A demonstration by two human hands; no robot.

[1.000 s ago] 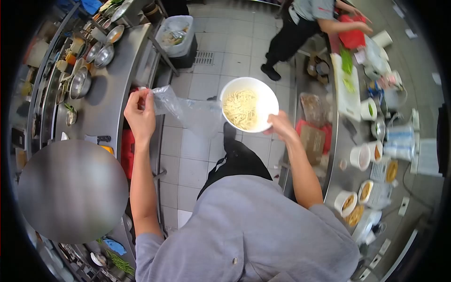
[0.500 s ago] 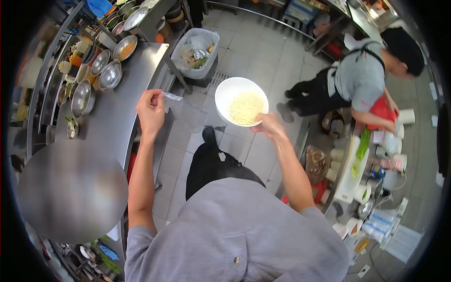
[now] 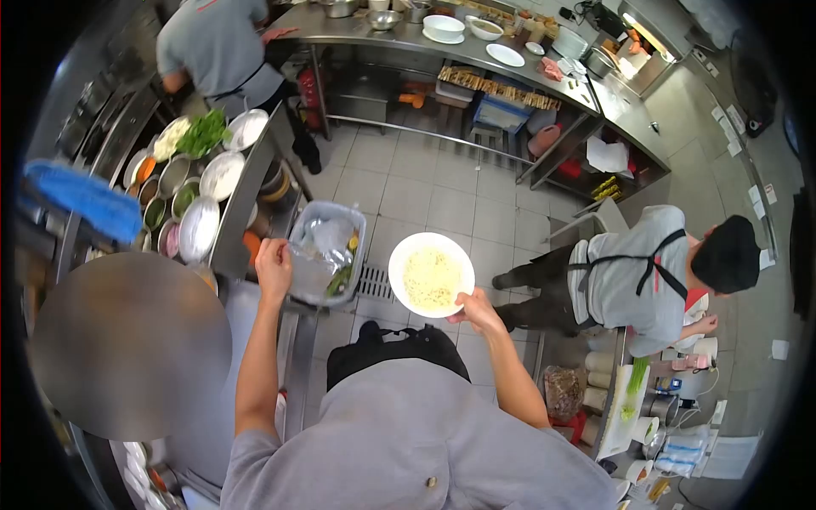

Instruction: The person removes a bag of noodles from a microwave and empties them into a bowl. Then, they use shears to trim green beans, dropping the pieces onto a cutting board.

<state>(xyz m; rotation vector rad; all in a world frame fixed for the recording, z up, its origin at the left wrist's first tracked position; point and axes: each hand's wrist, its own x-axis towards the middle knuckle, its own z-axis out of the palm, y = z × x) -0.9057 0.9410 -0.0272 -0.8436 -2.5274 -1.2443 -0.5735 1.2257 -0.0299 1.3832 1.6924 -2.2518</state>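
While our right hand (image 3: pixel 478 311) clamps thumb and fingers on the near edge of a round white bowl (image 3: pixel 396 270), pale-yellow noodles (image 3: pixel 432 279) inside, we pinch a thin clear plastic bag (image 3: pixel 310 252) between our left hand's (image 3: pixel 274 268) fingertips, a grey plastic bin (image 3: pixel 359 270) just to that hand's right.

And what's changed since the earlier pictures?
The left hand has moved forward, up beside the grey plastic waste bin. Whether it still holds the clear plastic film is unclear. Unchanged: the right hand grips the round white bowl of pale noodles.
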